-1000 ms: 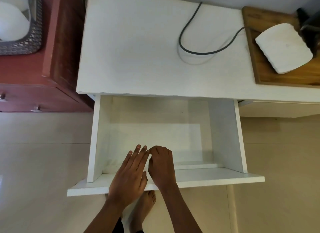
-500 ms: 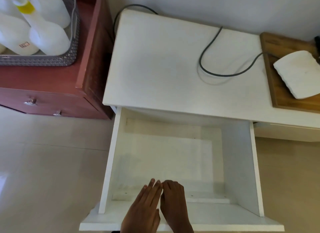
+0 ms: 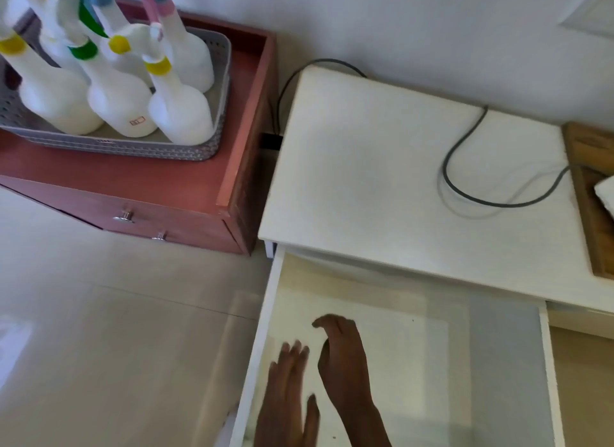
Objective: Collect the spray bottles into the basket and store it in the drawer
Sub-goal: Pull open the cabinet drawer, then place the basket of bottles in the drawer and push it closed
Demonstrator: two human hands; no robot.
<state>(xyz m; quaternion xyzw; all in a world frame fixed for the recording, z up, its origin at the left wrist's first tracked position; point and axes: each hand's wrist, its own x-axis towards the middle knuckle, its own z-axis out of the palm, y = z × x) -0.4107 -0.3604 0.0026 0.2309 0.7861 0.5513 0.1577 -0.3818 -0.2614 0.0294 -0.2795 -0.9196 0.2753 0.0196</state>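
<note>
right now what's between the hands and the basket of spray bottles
Head view: the drawer's left wall, bare floor, then the red cabinet's front.

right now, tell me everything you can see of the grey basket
The grey basket looks like plastic. It is rectangular with rounded corners, and its low walls have a perforated weave pattern under a plain rim. It sits flat on top of the red-brown cabinet, with its left end cut off by the frame. Several white spray bottles stand upright inside it. Nothing else visibly touches it.
</note>
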